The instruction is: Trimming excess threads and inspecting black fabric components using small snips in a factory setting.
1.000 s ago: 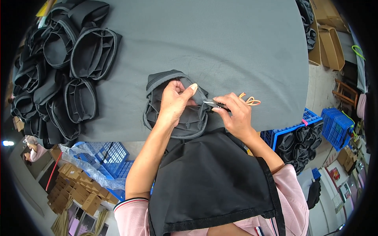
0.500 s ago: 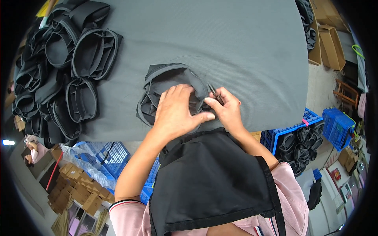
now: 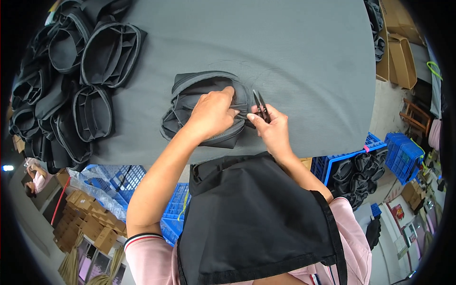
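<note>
Whereas thread snips pointed at the black divided pouch earlier, I see them turned away, right hand grasping them; left hand inside, can't tell its grip

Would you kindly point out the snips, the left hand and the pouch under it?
Snips (image 3: pixel 262 103), head view: on one blade.
Left hand (image 3: pixel 212 114), head view: on its back.
Pouch (image 3: pixel 192 100), head view: on its inner lining.

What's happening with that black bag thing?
Someone is handling an open black pouch on the grey table. Their left hand reaches into it. The right hand holds small snips beside the pouch, blades pointing away from the person. More black pouches sit piled on the left.
</note>
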{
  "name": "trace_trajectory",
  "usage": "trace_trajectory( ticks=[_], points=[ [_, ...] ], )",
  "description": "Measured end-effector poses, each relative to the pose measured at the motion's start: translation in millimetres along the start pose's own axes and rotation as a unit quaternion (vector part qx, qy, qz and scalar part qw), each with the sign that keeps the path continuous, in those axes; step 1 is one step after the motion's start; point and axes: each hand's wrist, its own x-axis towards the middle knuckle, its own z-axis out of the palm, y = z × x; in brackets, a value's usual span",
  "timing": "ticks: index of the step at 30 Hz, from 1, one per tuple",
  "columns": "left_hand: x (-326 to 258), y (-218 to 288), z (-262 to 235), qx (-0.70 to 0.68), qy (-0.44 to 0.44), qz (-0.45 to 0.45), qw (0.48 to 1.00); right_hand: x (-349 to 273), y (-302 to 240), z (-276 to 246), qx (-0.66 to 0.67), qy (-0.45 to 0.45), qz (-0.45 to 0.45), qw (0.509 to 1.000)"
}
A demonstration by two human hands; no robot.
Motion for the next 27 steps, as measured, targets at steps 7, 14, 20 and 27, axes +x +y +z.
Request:
trace_trajectory(
  ticks=[7,14,20,27],
  points=[
    [6,8,10,0.003,-0.002,-0.063,0.998,5,4,-15,-0.027,0.018,0.012,0.999],
    [17,0,11,-0.005,-0.009,-0.049,0.999,-17,-12,-36,-0.349,0.031,-0.230,0.908],
    [20,-1,11,0.007,-0.007,-0.049,0.999,-7,-41,-37,-0.510,-0.031,-0.372,0.775],
    [22,-3,11,-0.006,-0.007,-0.049,0.999,5,-62,-31,-0.609,-0.102,-0.374,0.692]
  ],
)
